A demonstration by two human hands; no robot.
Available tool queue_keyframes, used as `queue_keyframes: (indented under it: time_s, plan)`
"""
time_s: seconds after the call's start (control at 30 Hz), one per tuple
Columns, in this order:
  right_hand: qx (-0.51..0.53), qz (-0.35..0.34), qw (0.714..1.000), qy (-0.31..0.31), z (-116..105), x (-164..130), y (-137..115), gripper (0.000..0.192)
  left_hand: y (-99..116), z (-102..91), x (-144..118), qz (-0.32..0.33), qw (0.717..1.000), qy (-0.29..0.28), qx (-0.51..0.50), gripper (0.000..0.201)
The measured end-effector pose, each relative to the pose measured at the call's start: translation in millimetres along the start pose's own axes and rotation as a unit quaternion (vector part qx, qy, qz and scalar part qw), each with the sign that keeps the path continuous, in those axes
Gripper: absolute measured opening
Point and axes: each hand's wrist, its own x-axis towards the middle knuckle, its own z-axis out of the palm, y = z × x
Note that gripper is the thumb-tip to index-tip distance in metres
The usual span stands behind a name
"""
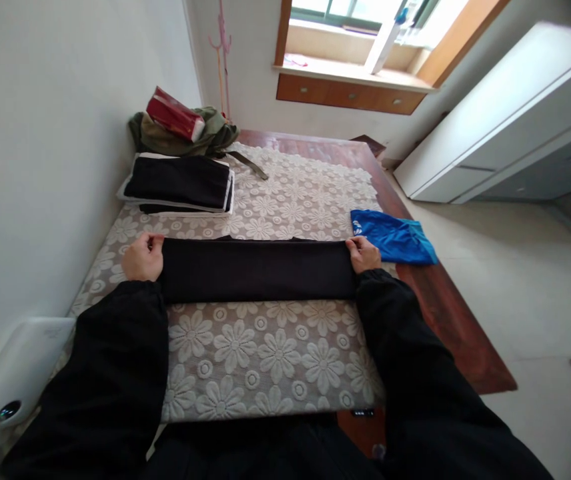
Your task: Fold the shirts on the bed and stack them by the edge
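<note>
A long black folded garment [260, 270] stretches across the flower-patterned tablecloth in front of me; its exact kind I cannot make out. My left hand [144, 257] pinches its far left corner, fingers closed on the cloth. At the opposite end, my right hand [364, 255] grips the far right corner between thumb and fingers. Just beyond my right hand lies a blue garment [390, 237] near the table's right edge. Past my left hand is a stack of folded black and white clothes [180, 183].
The lace tablecloth [280, 353] covers most of a dark wooden table [465, 340]. A red packet [173, 113] rests on an olive-green bag [215, 130] by the left wall. A white device [20, 367] stands at the near left. White cabinets [495, 113] are on the right.
</note>
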Motion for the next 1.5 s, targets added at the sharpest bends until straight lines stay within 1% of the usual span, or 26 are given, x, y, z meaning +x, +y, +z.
queue_keyframes:
  time_s: [0.07,0.2,0.27,0.4,0.67,0.83,1.07,1.17,1.27,1.3,1.33,1.4,1.47,1.5]
  plan:
    - [0.012,-0.001,1.0,0.004,0.4,0.4,1.3,0.063,-3.8,-0.8,3.5,0.004,0.999,-0.013,-0.044,0.039]
    - [0.033,-0.006,0.999,0.002,1.1,1.6,6.1,0.066,-9.7,-2.2,7.8,0.015,0.993,-0.065,-0.098,0.039]
    - [0.04,-0.007,0.999,-0.001,1.5,2.3,8.0,0.066,-10.5,-1.6,6.6,0.025,0.992,-0.059,-0.107,0.04]
    - [0.05,-0.005,0.999,0.006,2.3,1.8,7.0,0.065,-7.4,0.0,0.3,0.04,0.995,-0.022,-0.086,0.041]
    - [0.075,-0.004,0.997,0.023,1.8,-0.9,3.5,0.067,-1.8,-1.8,-3.5,0.049,0.997,-0.016,-0.065,0.038]
    - [0.074,-0.003,0.997,0.026,2.1,0.7,5.9,0.069,-4.0,-0.1,-1.9,0.043,0.996,-0.021,-0.069,0.039]
    - [0.063,-0.007,0.998,0.007,4.0,4.1,12.5,0.068,-2.3,-2.3,-4.1,0.046,0.995,-0.022,-0.088,0.041]
    - [0.059,-0.006,0.998,-0.001,4.1,5.0,10.2,0.066,2.3,-7.1,-4.0,0.034,0.995,-0.043,-0.084,0.042]
    - [0.054,-0.008,0.998,-0.01,-1.3,6.1,6.2,0.063,8.2,-17.4,-6.4,0.032,0.994,-0.075,-0.069,0.051]
    - [0.054,-0.008,0.998,-0.017,-5.0,5.6,4.0,0.061,11.4,-21.7,-10.0,0.047,0.994,-0.075,-0.058,0.054]
    - [0.05,-0.011,0.998,-0.023,-9.5,4.1,0.7,0.058,15.9,-25.9,-15.9,0.078,0.993,-0.071,-0.045,0.055]
    - [0.023,-0.046,0.998,-0.019,-19.3,-4.4,-11.4,0.055,30.1,-32.2,-35.8,0.176,0.982,-0.057,-0.027,0.053]
    - [-0.015,-0.133,0.991,-0.011,-25.8,-22.1,-33.5,0.055,51.6,-32.6,-65.0,0.281,0.957,-0.067,-0.025,0.052]
    - [-0.03,-0.191,0.981,-0.019,-26.3,-34.0,-48.2,0.056,64.4,-29.8,-81.3,0.321,0.943,-0.088,-0.024,0.054]
